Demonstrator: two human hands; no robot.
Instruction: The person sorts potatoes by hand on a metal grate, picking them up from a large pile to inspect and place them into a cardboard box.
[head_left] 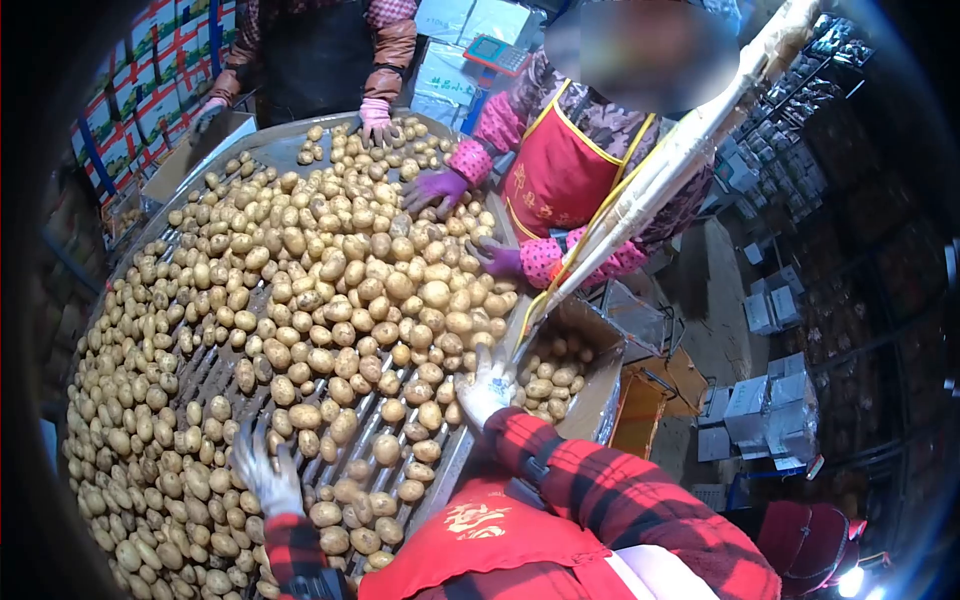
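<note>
Metal rim (452, 462) of the sorting table runs diagonally up past the wearer's right side; potatoes (386, 450) cover most of the surface inside it. Left hand (266, 472), white-gloved: fingers splayed over the potatoes at the near left; contact beneath the fingertips cannot be told. Right hand (489, 386), white-gloved: fingers extended and slightly spread, at the rim, beside the outermost potatoes; palm side hidden. Hands well apart, with potatoes and partly exposed slats (322, 466) between them. Clearance: bare slat gaps left of centre and between the hands, elsewhere potatoes crowd one another; a strip of bare metal shows along the far edge. Just outside the rim, right of the right hand, a box (610, 383) holds more potatoes. A pole (665, 175) slants down to the rim just above that hand, limiting room there. Across the table, a co-worker's purple gloves (436, 190) and another person's pink glove (377, 121) rest at the pile's margin.
</note>
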